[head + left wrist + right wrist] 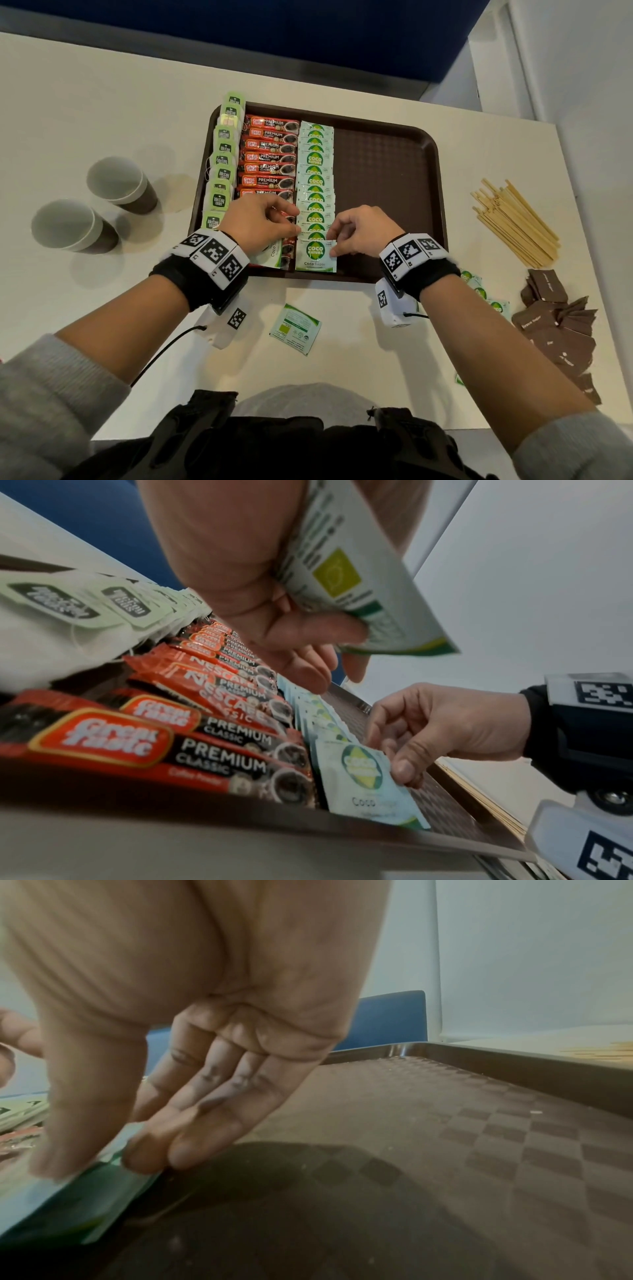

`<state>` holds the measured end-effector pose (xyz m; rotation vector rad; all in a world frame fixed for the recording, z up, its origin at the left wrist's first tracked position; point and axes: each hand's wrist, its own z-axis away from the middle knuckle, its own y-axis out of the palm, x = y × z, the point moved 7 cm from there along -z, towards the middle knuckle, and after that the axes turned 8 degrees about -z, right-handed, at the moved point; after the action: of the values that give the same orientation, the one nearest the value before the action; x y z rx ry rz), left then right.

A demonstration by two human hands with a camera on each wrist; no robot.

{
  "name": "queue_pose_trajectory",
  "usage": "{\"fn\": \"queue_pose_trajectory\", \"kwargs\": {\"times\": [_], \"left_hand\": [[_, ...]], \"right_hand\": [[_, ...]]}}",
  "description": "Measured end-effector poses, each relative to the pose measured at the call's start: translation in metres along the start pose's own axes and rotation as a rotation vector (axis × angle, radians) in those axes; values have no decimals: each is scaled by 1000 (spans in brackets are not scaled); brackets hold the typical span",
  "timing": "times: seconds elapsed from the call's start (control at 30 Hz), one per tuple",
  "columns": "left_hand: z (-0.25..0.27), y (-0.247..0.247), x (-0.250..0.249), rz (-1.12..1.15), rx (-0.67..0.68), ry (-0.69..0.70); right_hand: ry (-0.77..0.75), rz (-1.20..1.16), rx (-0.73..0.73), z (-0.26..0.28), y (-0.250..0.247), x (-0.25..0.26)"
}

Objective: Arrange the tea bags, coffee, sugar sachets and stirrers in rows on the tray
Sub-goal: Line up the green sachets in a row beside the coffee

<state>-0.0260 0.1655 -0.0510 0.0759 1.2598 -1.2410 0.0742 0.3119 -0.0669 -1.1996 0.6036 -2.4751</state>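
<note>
Partly hidden under left hand (pixel 263 222): its gripped spare sachet (pixel 356 569); right hand (pixel 359 231) pinching front sachet (pixel 317 255)

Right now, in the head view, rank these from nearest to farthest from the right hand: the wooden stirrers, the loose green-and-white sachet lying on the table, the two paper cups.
From the right hand:
1. Loose green-and-white sachet, on the table just below the tray.
2. Wooden stirrers, piled off to the right.
3. Two paper cups, far left beyond the tray.
</note>
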Motion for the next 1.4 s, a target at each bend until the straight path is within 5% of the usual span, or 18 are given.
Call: {"fn": "queue_pose_trajectory", "kwargs": {"times": [0.5,0.97,1.23,1.4], "left_hand": [[-6,-2,1,0,-54,19],[-33,-7,-15,309,-151,17],[-54,-16,-20,270,-109,-21],[-79,-31,-35,60,-149,42]], "right_hand": [[-89,-18,-142,-2,-8,14],[-134,-463,24,-26,-10,52],[-141,-662,-160,-53,-40,47],[-186,-359,-278,-76,-65,52]]}}
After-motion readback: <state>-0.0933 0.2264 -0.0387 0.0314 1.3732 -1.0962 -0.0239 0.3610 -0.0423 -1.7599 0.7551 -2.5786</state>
